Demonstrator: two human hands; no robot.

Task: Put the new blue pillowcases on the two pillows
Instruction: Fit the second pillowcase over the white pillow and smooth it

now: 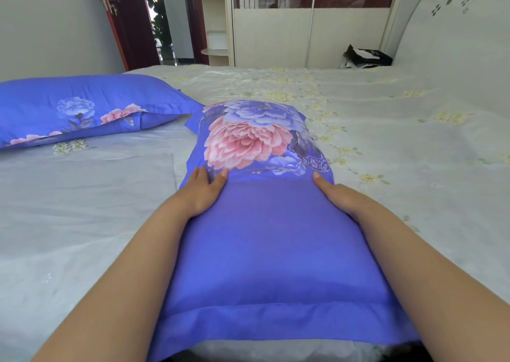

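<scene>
A pillow in a blue pillowcase (265, 251) printed with pink and pale-blue flowers lies lengthwise in front of me on the bed. My left hand (202, 192) rests flat against its left side with straight fingers. My right hand (338, 197) presses its right side, thumb on top, the other fingers hidden behind the pillow. A second pillow in a matching blue pillowcase (82, 108) lies at the far left of the bed, apart from both hands.
The bed (386, 141) is covered with a pale sheet with yellow flower embroidery. A flat grey cloth (88, 185) lies at the left. A black-and-white bag (367, 57) sits at the far right edge by the headboard. A wardrobe and an open door stand beyond.
</scene>
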